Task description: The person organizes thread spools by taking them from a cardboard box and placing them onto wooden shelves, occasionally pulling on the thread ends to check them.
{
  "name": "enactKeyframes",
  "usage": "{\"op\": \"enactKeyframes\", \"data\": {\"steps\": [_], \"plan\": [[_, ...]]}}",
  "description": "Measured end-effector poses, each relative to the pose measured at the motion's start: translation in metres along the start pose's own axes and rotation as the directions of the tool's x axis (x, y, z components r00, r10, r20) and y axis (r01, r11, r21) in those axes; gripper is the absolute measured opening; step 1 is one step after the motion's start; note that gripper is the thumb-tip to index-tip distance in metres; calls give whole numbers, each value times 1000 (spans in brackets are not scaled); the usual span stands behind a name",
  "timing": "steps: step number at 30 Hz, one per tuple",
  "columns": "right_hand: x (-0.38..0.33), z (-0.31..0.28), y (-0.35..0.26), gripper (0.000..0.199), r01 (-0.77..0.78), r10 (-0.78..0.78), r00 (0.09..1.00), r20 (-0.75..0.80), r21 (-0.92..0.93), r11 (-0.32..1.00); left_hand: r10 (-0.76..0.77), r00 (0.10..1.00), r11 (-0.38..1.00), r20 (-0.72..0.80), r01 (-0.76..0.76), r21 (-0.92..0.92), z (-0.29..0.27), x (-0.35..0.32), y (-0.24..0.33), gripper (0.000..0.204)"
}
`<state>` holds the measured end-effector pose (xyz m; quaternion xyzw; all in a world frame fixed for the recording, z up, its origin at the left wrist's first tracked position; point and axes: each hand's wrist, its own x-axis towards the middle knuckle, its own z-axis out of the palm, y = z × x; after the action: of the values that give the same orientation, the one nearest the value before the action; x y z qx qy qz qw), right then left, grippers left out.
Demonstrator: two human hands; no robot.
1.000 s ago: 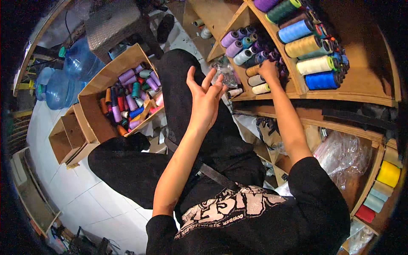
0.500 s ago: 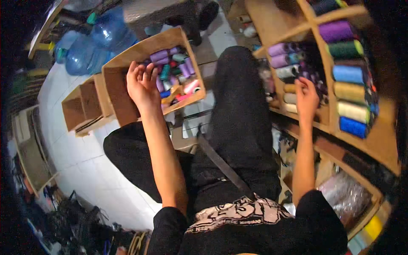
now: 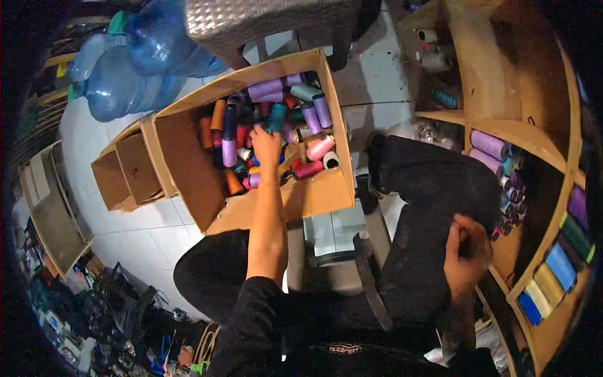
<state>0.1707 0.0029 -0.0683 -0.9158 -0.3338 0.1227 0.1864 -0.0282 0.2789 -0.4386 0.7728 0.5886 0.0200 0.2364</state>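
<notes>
My left hand (image 3: 267,146) reaches into an open cardboard box (image 3: 188,169), its fingers closed on the lower end of a teal thread spool (image 3: 276,117). Thread spools crowd the box around it: lilac spools (image 3: 266,90) at the far side, an orange spool (image 3: 218,115) to the left, a pink spool (image 3: 321,147) near the right wall. My right hand (image 3: 468,251) hovers over my thigh by the wooden shelf (image 3: 524,135). Its fingers are curled but smeared by motion, so whether they hold anything is unclear.
More lilac spools (image 3: 488,144) lie in a shelf compartment, and a blue spool (image 3: 560,267) sits in the neighbouring one. Large blue water bottles (image 3: 116,88) stand at the far left. A smaller cardboard box (image 3: 122,169) adjoins the big one. A stool (image 3: 251,25) stands beyond.
My left hand has gone down among the spools and closed on the teal one. My right hand has drawn back from the shelf spools toward my body. The view has shifted left.
</notes>
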Motion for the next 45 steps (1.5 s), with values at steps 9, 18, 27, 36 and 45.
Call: {"op": "enactKeyframes", "data": {"steps": [9,18,27,36,45], "plan": [[11,-6,-5,16,278,-205,945,254,-301,912,-185,876,964,446,251,-92,91,27,44,62],[14,-5,-7,26,129,-114,982,147,-90,988,-81,928,591,364,339,-732,42,-26,75,41],[6,-11,-41,13,135,-80,986,-147,417,899,181,983,607,-4,-115,-786,-193,-113,172,48],[-31,10,-114,27,261,-284,953,-108,772,579,112,982,432,-154,-188,-882,-290,-242,190,49],[-62,35,-126,16,375,-236,927,-292,667,644,66,951,479,-301,-295,-827,-285,-259,170,47]]}}
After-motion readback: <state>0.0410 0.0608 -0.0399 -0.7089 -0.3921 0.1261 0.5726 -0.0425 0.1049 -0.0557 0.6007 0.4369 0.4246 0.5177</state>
